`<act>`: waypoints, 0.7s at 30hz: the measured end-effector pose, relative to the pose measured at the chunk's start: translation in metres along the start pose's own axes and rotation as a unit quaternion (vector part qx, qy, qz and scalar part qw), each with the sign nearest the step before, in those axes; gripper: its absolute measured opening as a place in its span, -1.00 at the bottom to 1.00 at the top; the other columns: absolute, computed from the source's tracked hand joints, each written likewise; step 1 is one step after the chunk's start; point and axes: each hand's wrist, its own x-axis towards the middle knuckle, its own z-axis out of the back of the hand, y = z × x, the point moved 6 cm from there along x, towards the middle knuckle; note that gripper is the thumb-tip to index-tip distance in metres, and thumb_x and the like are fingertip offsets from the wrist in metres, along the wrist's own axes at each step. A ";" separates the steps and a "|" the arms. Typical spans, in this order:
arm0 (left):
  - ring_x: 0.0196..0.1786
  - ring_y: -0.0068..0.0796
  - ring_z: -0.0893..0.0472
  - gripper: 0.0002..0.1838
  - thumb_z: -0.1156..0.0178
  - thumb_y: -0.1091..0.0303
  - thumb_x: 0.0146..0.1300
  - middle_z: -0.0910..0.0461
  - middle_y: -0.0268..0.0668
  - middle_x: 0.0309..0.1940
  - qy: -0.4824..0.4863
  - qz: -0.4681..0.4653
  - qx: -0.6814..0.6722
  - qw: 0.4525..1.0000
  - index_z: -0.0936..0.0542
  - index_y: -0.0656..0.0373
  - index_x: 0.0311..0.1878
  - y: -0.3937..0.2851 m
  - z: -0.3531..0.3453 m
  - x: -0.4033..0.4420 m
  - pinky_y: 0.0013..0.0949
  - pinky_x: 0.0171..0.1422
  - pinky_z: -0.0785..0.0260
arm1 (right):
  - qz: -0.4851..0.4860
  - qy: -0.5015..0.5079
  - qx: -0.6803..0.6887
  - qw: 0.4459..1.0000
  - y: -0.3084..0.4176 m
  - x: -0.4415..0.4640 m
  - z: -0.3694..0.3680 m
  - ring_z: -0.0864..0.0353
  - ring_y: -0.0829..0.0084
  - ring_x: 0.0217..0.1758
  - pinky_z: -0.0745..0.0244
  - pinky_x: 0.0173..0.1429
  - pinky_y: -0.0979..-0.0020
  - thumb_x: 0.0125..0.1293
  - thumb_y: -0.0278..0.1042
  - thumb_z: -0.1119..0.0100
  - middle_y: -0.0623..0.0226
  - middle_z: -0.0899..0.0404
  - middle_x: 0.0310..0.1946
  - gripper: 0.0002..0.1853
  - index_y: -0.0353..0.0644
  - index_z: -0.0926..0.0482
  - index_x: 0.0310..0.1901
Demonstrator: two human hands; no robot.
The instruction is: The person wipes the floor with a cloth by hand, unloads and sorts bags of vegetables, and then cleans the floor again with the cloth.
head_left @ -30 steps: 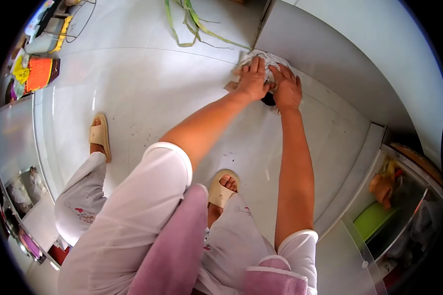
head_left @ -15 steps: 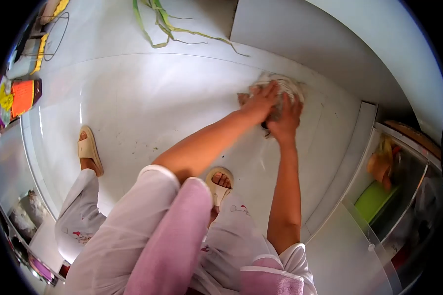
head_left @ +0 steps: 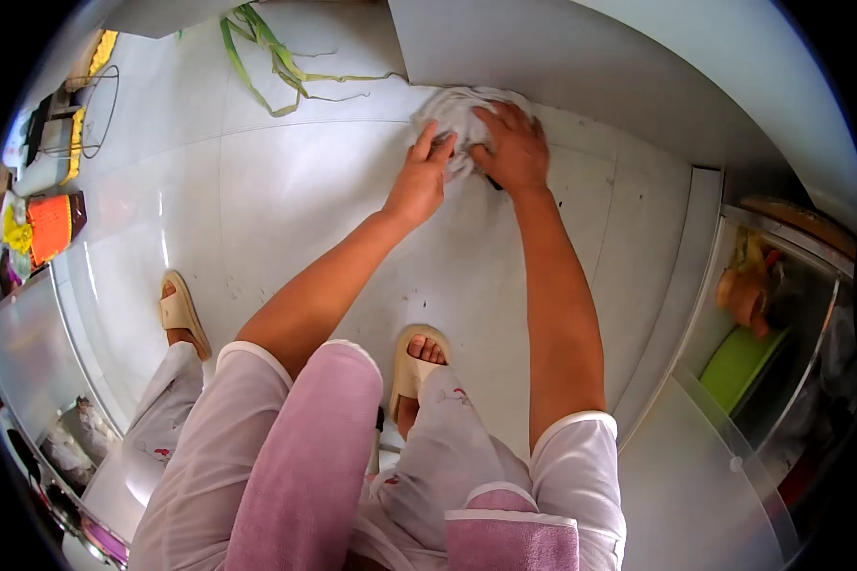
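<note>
A crumpled whitish cloth (head_left: 462, 112) lies on the pale tiled floor (head_left: 305, 200), against the base of the grey panel. My right hand (head_left: 516, 152) presses on its right part with the fingers spread. At the cloth's left edge is my left hand (head_left: 423, 179), its fingers apart and the fingertips at the fabric. A small dark patch shows under my right palm; what it is I cannot make out.
Long green leaves (head_left: 281, 67) lie on the floor at the upper left. A grey panel (head_left: 581, 67) bounds the floor behind the cloth. Open cabinets stand left and right, the right one holding a green object (head_left: 741, 366). Slippered feet (head_left: 419, 357) are below.
Both hands and the cloth first moved right and nearer me along the floor, then back left to the panel's base. My left hand has shifted from on top of the cloth to its left edge.
</note>
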 end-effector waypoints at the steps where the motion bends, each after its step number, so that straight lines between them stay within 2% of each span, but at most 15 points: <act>1: 0.42 0.07 -0.36 -0.34 -0.07 0.69 0.30 -0.02 0.05 0.60 0.013 -0.002 0.036 0.999 -0.35 0.16 0.49 -0.002 -0.002 -0.002 -0.08 0.49 -0.32 | -0.018 -0.009 -0.010 1.000 -0.017 -0.007 0.002 -0.22 0.34 0.59 -0.10 0.61 -0.02 0.13 -0.05 -0.36 0.47 -0.37 0.47 -0.32 0.31 -0.49 0.36; 3: 0.40 -0.02 -0.41 -0.40 -0.05 0.67 0.34 -0.10 0.09 0.57 0.043 -0.003 0.105 0.994 -0.39 0.21 0.46 0.002 -0.009 -0.010 -0.14 0.50 -0.30 | -0.074 -0.043 -0.030 0.996 -0.069 -0.023 0.012 -0.23 0.34 0.58 -0.16 0.57 0.01 0.14 -0.07 -0.34 0.45 -0.36 0.48 -0.32 0.30 -0.48 0.38; 4: 0.36 0.02 -0.41 -0.30 -0.26 0.55 0.30 -0.01 0.14 0.58 0.071 0.002 0.119 0.990 -0.32 0.17 0.51 0.014 -0.017 -0.017 -0.08 0.46 -0.33 | -0.120 -0.063 -0.039 0.990 -0.103 -0.037 0.015 -0.22 0.32 0.58 -0.16 0.55 0.01 0.16 -0.06 -0.33 0.42 -0.34 0.49 -0.30 0.28 -0.46 0.40; 5: 0.36 0.06 -0.39 -0.20 -0.35 0.49 0.21 0.05 0.15 0.60 0.095 0.034 0.137 0.985 -0.28 0.17 0.53 0.012 -0.017 -0.023 -0.04 0.45 -0.33 | -0.165 -0.084 -0.049 0.982 -0.138 -0.050 0.021 -0.21 0.30 0.59 -0.17 0.53 0.00 0.17 -0.04 -0.31 0.39 -0.33 0.50 -0.29 0.25 -0.43 0.42; 7: 0.36 0.13 -0.35 0.03 -0.55 0.36 0.05 0.16 0.16 0.62 0.144 0.093 0.170 0.970 -0.20 0.18 0.57 -0.001 -0.014 -0.038 0.03 0.43 -0.34 | -0.334 -0.054 -0.070 0.938 -0.208 -0.078 0.041 -0.11 0.27 0.63 -0.08 0.56 -0.07 0.22 0.08 -0.27 0.38 -0.27 0.54 -0.23 0.19 -0.35 0.49; 10: 0.33 0.21 -0.32 0.36 -0.72 0.24 -0.30 0.32 0.17 0.64 0.115 0.041 0.168 0.978 -0.10 0.14 0.61 0.023 -0.045 -0.046 0.13 0.40 -0.36 | -0.494 -0.009 0.010 0.869 -0.330 -0.104 0.036 0.07 0.05 0.68 0.05 0.57 -0.28 0.18 0.39 -0.26 0.24 -0.01 0.64 0.02 0.22 -0.10 0.61; 11: 0.32 0.20 -0.33 0.38 -0.72 0.24 -0.33 0.33 0.18 0.64 0.127 0.056 0.184 0.973 -0.09 0.14 0.62 0.022 -0.046 -0.042 0.14 0.40 -0.36 | -0.520 -0.001 0.012 0.854 -0.348 -0.101 0.036 0.11 -0.01 0.68 0.07 0.56 -0.33 0.14 0.45 -0.27 0.21 0.07 0.65 0.09 0.23 -0.03 0.63; 13: 0.29 0.19 -0.33 0.41 -0.73 0.25 -0.38 0.35 0.21 0.64 0.152 0.089 0.214 0.961 -0.09 0.14 0.62 0.014 -0.046 -0.038 0.14 0.39 -0.37 | -0.564 0.030 0.012 0.825 -0.348 -0.103 0.045 0.16 -0.09 0.68 0.09 0.55 -0.38 0.07 0.55 -0.28 0.15 0.19 0.67 0.20 0.25 0.07 0.65; 15: 0.27 0.18 -0.34 0.41 -0.73 0.25 -0.37 0.36 0.22 0.63 0.143 0.071 0.226 0.961 -0.09 0.14 0.62 0.015 -0.050 -0.040 0.12 0.39 -0.36 | -0.598 0.063 0.016 0.799 -0.286 -0.081 0.071 0.19 -0.16 0.68 0.09 0.54 -0.41 0.01 0.61 -0.29 0.08 0.29 0.68 0.28 0.26 0.15 0.66; 16: 0.25 0.18 -0.35 0.41 -0.73 0.26 -0.37 0.36 0.23 0.63 0.137 0.062 0.233 0.961 -0.09 0.15 0.62 0.017 -0.049 -0.039 0.11 0.39 -0.36 | -0.599 0.062 0.004 0.798 -0.263 -0.078 0.085 0.15 -0.13 0.68 0.00 0.53 -0.34 -0.02 0.56 -0.37 0.19 0.17 0.68 0.28 0.25 0.07 0.65; 19: 0.29 0.18 -0.33 0.41 -0.73 0.23 -0.34 0.36 0.23 0.63 0.147 0.075 0.219 0.962 -0.08 0.13 0.63 0.017 -0.050 -0.038 0.11 0.40 -0.34 | -0.533 0.074 -0.018 0.843 -0.263 -0.068 0.078 0.09 -0.09 0.68 -0.08 0.52 -0.29 -0.04 0.50 -0.42 0.33 0.03 0.66 0.24 0.27 0.00 0.63; 20: 0.32 0.19 -0.32 0.42 -0.73 0.24 -0.34 0.35 0.23 0.63 0.153 0.080 0.219 0.960 -0.06 0.10 0.64 0.016 -0.051 -0.039 0.12 0.42 -0.32 | -0.494 0.089 -0.017 0.865 -0.255 -0.064 0.078 0.03 -0.05 0.67 -0.12 0.50 -0.26 -0.03 0.42 -0.46 0.46 -0.09 0.63 0.19 0.28 -0.07 0.61; 21: 0.35 0.20 -0.30 0.43 -0.73 0.24 -0.34 0.34 0.22 0.64 0.158 0.085 0.219 0.959 -0.04 0.07 0.64 0.015 -0.050 -0.039 0.14 0.44 -0.31 | -0.451 0.109 -0.019 0.886 -0.242 -0.061 0.075 0.03 -0.05 0.67 -0.09 0.51 -0.26 0.01 0.38 -0.45 0.44 -0.06 0.64 0.17 0.28 -0.06 0.62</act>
